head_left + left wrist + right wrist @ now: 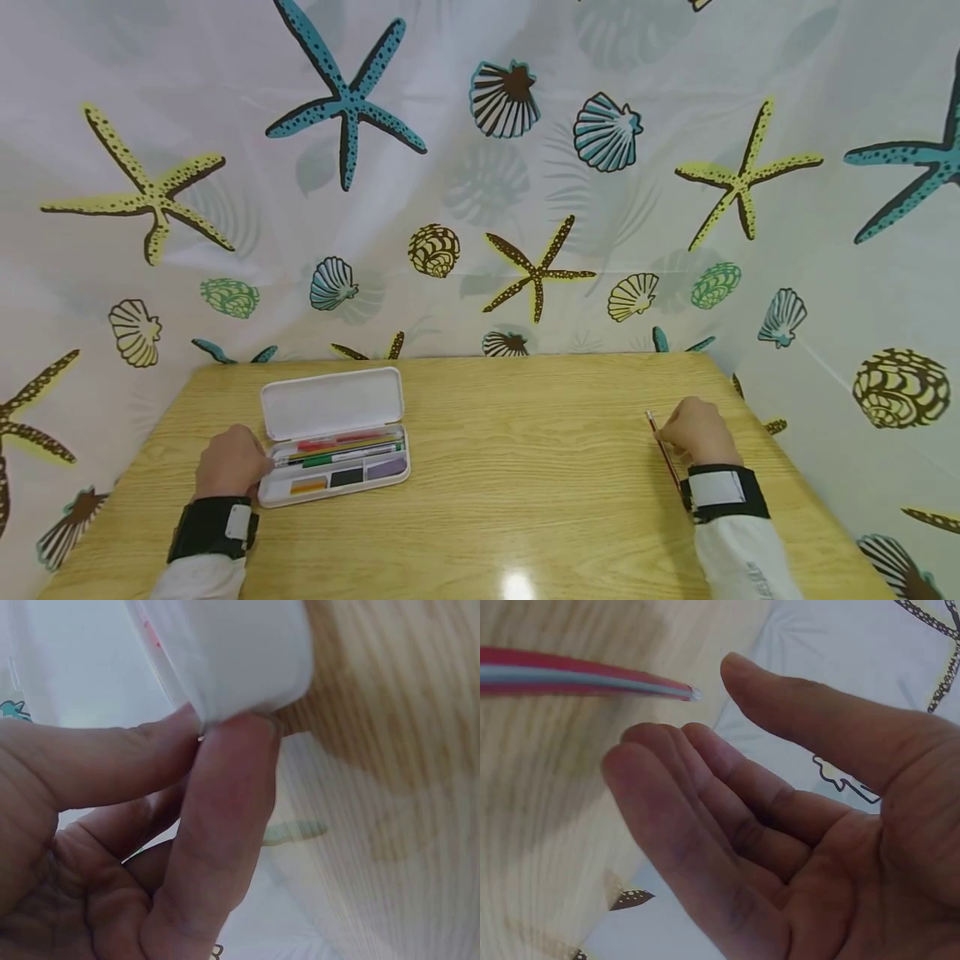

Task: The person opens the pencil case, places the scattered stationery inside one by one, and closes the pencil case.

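A white pencil case (333, 403) lies with its lid raised on the left side of the table. My left hand (231, 462) is at its left end; in the left wrist view the thumb and index fingertip pinch the corner of the case (247, 652). On the right, a red striped pencil (663, 454) lies along the inner side of my right hand (701, 429). Seen from the right wrist, the thumb and bent fingers stand apart, with the pencil's end (652, 684) near the fingertips and not gripped.
Inside the case are several pencils and pens, including a green pen (322, 459), above compartments with an orange block (308, 485), a black block (347, 477) and a purple block (386, 468). A cloth (450, 183) printed with shells and starfish surrounds the wooden table (517, 450).
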### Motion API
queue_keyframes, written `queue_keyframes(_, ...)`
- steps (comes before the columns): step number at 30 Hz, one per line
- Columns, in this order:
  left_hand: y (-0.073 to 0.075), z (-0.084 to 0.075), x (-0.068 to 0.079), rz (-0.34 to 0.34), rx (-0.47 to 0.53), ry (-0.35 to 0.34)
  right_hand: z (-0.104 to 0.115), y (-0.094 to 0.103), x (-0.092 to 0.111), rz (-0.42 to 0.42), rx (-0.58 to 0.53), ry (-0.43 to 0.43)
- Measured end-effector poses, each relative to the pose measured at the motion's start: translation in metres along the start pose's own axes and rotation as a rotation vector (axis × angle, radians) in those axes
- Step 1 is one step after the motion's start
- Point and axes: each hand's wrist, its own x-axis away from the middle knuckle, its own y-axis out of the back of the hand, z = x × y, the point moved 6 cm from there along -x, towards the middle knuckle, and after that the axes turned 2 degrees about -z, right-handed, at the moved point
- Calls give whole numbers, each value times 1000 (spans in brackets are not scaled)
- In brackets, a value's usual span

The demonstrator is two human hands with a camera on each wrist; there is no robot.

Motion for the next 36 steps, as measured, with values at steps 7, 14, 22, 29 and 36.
queue_keyframes(7, 0, -1, 1, 9, -2, -1, -10, -13, -4, 7, 8, -8)
queue_keyframes(14, 1, -1, 1, 2, -6, 0, -12, -15, -5, -29, 34, -5)
queue_keyframes(22, 2, -1, 1, -4, -14, -4, -9, -15, -6, -52, 92, -16)
queue_keyframes(29, 2, -1, 0, -3, -21, -4, -6, -15, -7, -61, 137, -4)
queue_keyframes(36, 2, -2, 0, 0, -22, -1, -3, -17, -9, -75, 199, 17)
